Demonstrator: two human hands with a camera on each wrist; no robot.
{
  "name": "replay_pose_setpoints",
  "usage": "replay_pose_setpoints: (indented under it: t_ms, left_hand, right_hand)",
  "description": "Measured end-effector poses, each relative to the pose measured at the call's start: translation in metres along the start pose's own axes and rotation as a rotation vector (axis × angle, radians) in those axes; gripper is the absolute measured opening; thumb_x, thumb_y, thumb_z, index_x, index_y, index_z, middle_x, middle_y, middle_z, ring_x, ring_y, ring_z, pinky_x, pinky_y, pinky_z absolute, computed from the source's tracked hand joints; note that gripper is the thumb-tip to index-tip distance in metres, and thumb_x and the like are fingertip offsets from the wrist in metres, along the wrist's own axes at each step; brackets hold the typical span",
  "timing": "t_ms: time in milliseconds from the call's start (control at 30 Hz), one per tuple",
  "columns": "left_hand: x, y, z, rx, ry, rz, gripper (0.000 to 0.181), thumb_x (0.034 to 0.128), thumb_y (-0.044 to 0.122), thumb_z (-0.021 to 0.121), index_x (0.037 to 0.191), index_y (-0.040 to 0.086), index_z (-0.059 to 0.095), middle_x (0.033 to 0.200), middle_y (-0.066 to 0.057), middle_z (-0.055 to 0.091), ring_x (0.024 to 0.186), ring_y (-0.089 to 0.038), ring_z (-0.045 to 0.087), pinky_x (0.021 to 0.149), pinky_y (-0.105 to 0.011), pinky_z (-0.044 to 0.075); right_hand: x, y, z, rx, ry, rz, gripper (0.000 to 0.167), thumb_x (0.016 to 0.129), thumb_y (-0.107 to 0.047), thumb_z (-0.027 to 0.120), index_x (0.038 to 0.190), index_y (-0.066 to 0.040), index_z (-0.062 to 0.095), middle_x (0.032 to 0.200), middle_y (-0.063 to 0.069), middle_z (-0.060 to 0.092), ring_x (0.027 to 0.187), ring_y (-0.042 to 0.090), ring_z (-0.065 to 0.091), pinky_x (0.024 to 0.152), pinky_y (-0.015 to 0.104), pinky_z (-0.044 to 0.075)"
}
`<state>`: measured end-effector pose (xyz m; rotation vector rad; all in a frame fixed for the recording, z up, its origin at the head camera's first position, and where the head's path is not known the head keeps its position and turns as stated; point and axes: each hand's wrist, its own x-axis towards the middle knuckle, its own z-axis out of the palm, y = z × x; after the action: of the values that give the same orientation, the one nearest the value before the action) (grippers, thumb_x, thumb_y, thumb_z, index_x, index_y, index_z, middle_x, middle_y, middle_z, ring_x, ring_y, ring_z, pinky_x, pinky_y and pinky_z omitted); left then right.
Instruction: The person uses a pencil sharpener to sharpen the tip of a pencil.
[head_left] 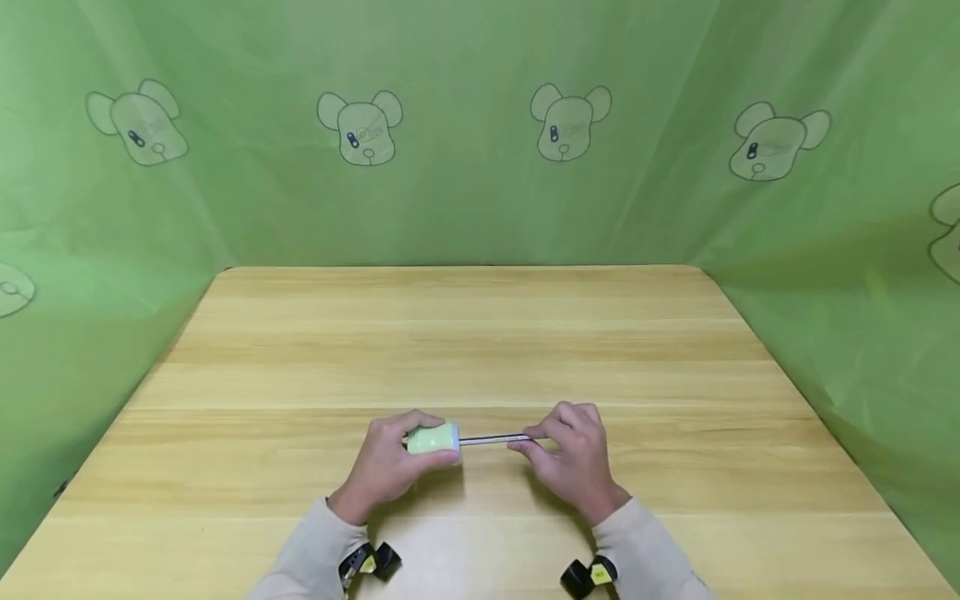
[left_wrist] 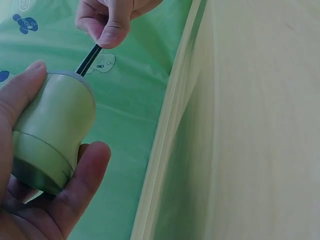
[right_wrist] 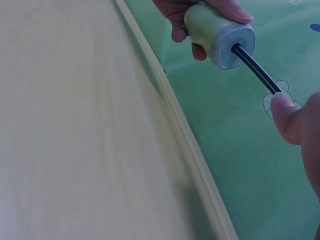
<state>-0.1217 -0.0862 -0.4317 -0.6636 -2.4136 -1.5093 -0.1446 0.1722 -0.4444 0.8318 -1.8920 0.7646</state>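
My left hand (head_left: 390,458) grips a small light green cylindrical object (head_left: 432,439) on its side above the table, its pale blue-grey end (right_wrist: 237,45) turned toward my right hand. A thin dark stick with a light stripe (head_left: 491,439) comes out of a hole in that end. My right hand (head_left: 576,454) pinches the stick's outer end between thumb and finger. In the left wrist view the green object (left_wrist: 57,125) lies between thumb and fingers, its darker base toward the palm. Whatever lies inside it is hidden.
The wooden table (head_left: 465,350) spreads beneath and beyond both hands. Green cloth (head_left: 465,208) with printed bear heads hangs behind it and on both sides. A black device with a yellow label is strapped at each wrist.
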Motion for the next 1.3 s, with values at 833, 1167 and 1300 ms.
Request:
replay_pose_setpoints:
  t_ms: [833,1167,1300]
  left_hand:
    - [-0.001,-0.005,-0.001,0.049,0.023,0.045,0.041,0.0672,0.024,0.089,0.097,0.003,0.071,0.092,-0.008,0.072,0.063,-0.008,0.055,0.048,-0.024,0.049]
    - [-0.001,-0.004,-0.001,0.053,0.016,0.07,0.041,0.064,0.02,0.09,0.096,0.003,0.07,0.096,-0.011,0.072,0.067,-0.01,0.058,0.051,-0.024,0.048]
    - [-0.001,-0.006,0.002,0.058,0.013,0.129,0.041,0.0635,0.019,0.09,0.095,0.002,0.07,0.096,-0.011,0.072,0.072,-0.014,0.062,0.053,-0.023,0.049]
  right_hand:
    - [-0.008,0.001,0.0,0.207,-0.202,0.241,0.028,0.059,0.001,0.089,0.072,-0.008,0.066,0.075,-0.003,0.06,0.064,0.009,0.055,0.056,0.015,0.048]
    - [-0.005,0.002,-0.004,0.19,-0.226,0.127,0.024,0.059,-0.004,0.089,0.07,-0.007,0.068,0.068,-0.006,0.053,0.055,0.001,0.042,0.046,0.008,0.035]
    - [-0.005,0.003,-0.007,0.182,-0.257,0.146,0.026,0.057,-0.005,0.09,0.068,-0.01,0.066,0.067,-0.007,0.055,0.055,0.0,0.044,0.047,0.009,0.036]
